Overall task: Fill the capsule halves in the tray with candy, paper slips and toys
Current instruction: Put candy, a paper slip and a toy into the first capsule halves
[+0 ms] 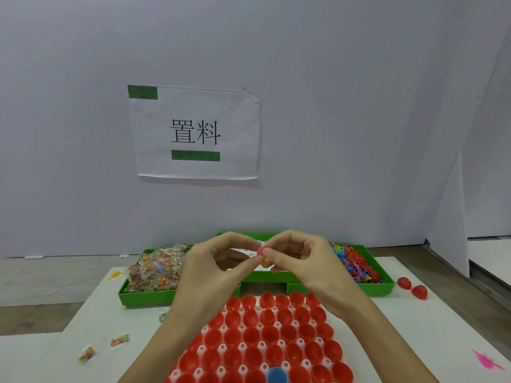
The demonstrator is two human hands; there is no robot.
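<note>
A small pink item (260, 250), too small to identify, sits between both hands, raised above the far end of the tray, with a bit of speckled candy packet (266, 261) showing just below it. The left hand (218, 265) pinches it from the left: thumb and forefinger tips are brought together on it, the other fingers (235, 241) curled loosely above. The right hand (300, 261) meets it from the other side, its thumb and forefinger closed on the same spot, the remaining fingers bent and arched over.

Below the hands lies the white tray (243, 346) holding rows of red capsule halves (287, 333), open side up; one blue capsule half (277, 375) sits in the nearest row. Whether any of the halves hold anything cannot be told.

Behind the tray stands a green bin (276, 277) in compartments: candy packets (157, 269) heaped at the left, paper slips (249, 252) partly hidden behind the hands in the middle, and small coloured plastic toys (356, 261) at the right.

On the white bench (428, 327), three loose candy packets (119, 340) lie left of the tray, two red capsule halves (412, 287) right of the bin, a pink toy (486, 360) near the right edge, a yellow toy (116, 275) at the far left corner. A paper sign (196, 134) is taped to the wall.
</note>
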